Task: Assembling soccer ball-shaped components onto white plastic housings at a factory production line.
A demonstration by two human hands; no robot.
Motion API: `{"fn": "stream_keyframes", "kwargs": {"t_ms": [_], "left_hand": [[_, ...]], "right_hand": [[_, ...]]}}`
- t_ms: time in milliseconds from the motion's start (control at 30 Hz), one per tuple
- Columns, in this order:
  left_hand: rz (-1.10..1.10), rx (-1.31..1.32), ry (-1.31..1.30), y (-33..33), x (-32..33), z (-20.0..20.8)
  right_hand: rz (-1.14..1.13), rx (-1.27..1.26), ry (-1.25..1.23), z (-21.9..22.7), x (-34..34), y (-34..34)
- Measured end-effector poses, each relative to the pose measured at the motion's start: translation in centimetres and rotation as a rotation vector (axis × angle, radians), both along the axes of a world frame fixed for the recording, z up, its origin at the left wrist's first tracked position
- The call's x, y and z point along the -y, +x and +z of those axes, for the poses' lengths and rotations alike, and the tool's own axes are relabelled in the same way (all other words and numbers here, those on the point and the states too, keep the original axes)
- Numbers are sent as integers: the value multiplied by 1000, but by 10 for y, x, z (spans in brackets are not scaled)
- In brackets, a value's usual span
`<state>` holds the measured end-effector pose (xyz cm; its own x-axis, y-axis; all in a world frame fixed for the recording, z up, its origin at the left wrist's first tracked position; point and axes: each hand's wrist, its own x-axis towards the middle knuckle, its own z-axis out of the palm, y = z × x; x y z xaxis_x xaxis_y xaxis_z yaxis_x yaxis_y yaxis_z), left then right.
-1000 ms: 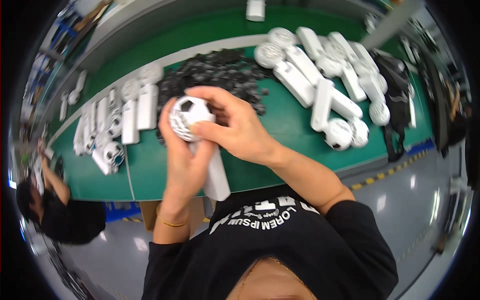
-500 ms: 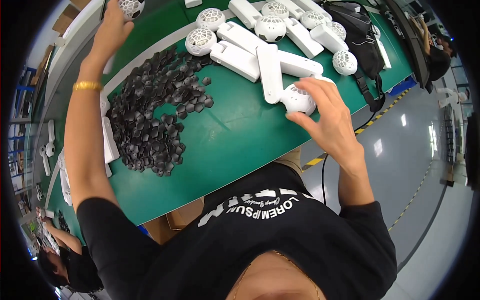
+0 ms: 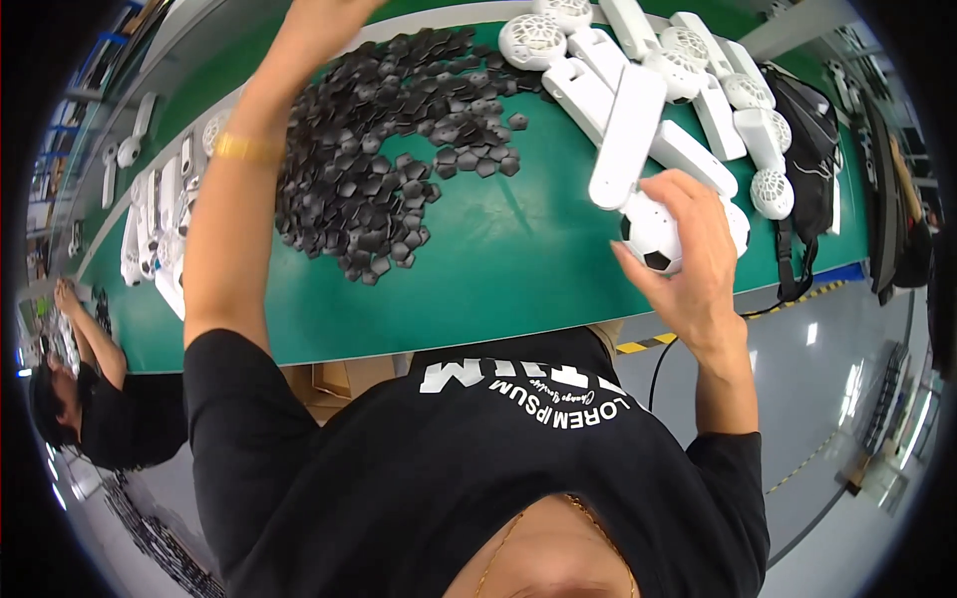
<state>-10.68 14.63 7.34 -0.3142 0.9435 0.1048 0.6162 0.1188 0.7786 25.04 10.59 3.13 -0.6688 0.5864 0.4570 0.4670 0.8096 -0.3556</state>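
Observation:
My right hand curls its thumb and fingers round a white ball-shaped head with black pentagon patches, like a small football. The ball meets the lower end of a long white handle, which lies across other handles. My left hand reaches to the top edge of the picture, where its fingers are cut off, so any hold there is hidden. Below that hand and beside the forearm spreads a heap of small black pentagon pieces on the green tabletop.
More white handles with openwork ball heads crowd the back right. A black bag with a strap lies beyond them. Further white units stand left of my forearm. A co-worker sits at the far left.
The view has shifted, so the table appears further right. My right hand still has the ball, whose black patch now shows. My left hand's fingers have gone out past the top edge.

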Motion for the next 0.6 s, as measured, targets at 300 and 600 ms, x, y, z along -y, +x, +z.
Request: {"fn": "stream_keyframes", "kwargs": {"t_ms": [300,600], "left_hand": [[84,1463,-3,104,207,-54],[114,1330,263,65,230,-74]], "right_hand": [[335,-265,144,-20,58,-134],[380,-305,-403,-41,13,-154]]}}
